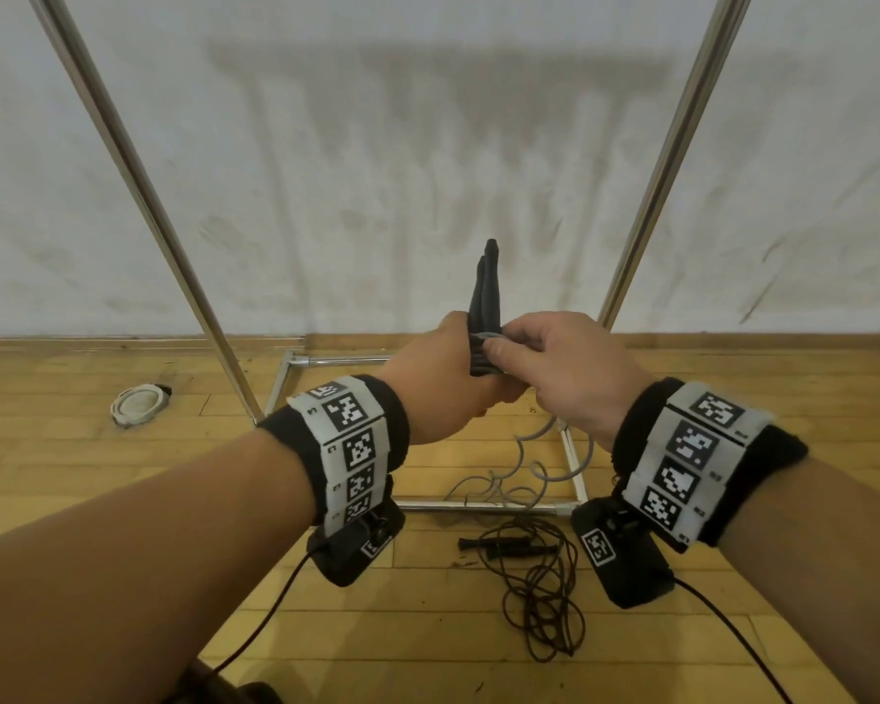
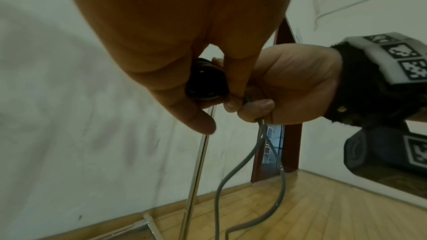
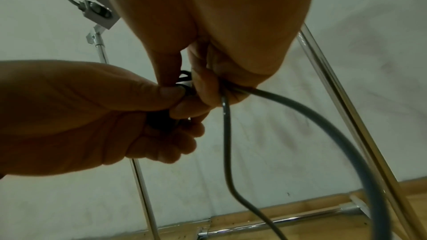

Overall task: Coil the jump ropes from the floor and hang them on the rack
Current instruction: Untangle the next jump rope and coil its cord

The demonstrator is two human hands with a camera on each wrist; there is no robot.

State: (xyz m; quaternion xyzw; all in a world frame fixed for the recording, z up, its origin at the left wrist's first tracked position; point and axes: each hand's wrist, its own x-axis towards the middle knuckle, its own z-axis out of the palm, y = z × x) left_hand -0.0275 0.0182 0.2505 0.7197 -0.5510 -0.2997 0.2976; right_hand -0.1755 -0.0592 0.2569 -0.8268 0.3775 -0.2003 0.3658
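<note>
Head view: we held the grey jump rope's black handles [image 1: 486,292] upright before the rack [image 1: 138,185].
Our left hand [image 1: 438,383] gripped them; our right hand [image 1: 560,368] pinched the grey cord [image 3: 227,134], trailing floorward. A black jump rope [image 1: 539,591] lay loose below.

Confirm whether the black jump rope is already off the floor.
No, the black jump rope lies tangled on the wooden floor below both hands.
</note>
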